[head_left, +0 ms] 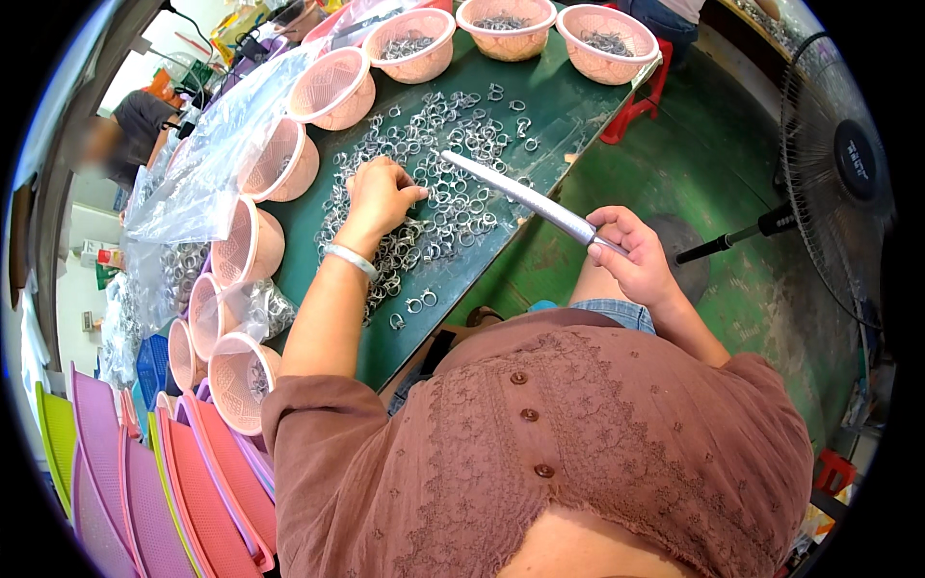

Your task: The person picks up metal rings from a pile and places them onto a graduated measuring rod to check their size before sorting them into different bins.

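A large pile of silver-coloured metal rings [462,183] spreads over the green table. My left hand [378,199] rests on the left part of the pile with its fingers bent down. The thumb points right, close to the rings; whatever lies under the curled fingers is hidden. A pale bangle sits on that wrist. My right hand [634,258] is closed round the thick end of a ring mandrel [525,195], a tapered silver rod with fine marks. The mandrel slants up to the left, its thin tip over the rings. No ring can be made out on it.
Pink baskets [332,89] line the table's far and left edges, several holding rings. Clear plastic bags [207,183] lie behind them. Colourful plastic trays [154,472] stack at lower left. A standing fan [848,159] is at right, a red stool [641,111] beyond the table corner.
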The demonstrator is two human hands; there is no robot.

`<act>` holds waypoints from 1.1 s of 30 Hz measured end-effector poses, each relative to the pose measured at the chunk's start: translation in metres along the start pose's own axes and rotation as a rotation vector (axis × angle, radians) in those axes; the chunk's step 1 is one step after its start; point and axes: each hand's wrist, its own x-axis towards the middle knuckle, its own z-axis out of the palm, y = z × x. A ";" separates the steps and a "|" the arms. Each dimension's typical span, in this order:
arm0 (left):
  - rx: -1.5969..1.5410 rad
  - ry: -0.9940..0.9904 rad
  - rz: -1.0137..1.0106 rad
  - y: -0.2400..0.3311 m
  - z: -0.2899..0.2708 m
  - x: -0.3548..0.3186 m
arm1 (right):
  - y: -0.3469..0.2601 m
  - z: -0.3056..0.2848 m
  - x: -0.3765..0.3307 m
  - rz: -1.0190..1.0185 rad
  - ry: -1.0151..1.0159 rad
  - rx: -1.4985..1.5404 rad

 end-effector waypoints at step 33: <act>0.137 0.196 0.015 0.006 0.006 -0.010 | 0.006 0.004 0.001 0.013 -0.045 0.056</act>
